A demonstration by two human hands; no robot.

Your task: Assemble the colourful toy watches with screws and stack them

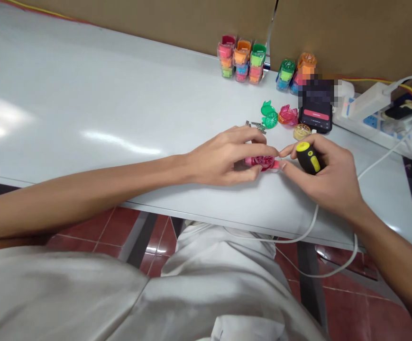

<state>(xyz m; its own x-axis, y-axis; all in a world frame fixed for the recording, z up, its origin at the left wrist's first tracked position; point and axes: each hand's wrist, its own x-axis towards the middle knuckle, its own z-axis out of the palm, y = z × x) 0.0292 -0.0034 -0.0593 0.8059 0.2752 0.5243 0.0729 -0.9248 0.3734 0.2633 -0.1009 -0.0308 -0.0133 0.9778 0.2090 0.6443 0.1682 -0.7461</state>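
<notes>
Beneath the fingers of my left hand (pixel 225 156) lies a small pink plastic piece with a round, clear-pink disc (pixel 265 162), held against the white table. My right hand (pixel 334 175) has a stubby black and yellow screwdriver (pixel 308 158) tucked in its grip, and the blade does not show. Its thumb and index fingertip meet the right end of the pink piece. Just behind my hands are green translucent parts (pixel 270 118), pink translucent parts (pixel 288 115), a yellowish round part (pixel 302 131) and small metal pieces (pixel 259 127).
Colourful plastic stacks (pixel 242 59) stand along the back board, with more (pixel 286 75) farther right. A phone (pixel 316 106) lies by a white power strip (pixel 379 128). A white cable (pixel 314 220) runs over the table's front edge (pixel 206 219).
</notes>
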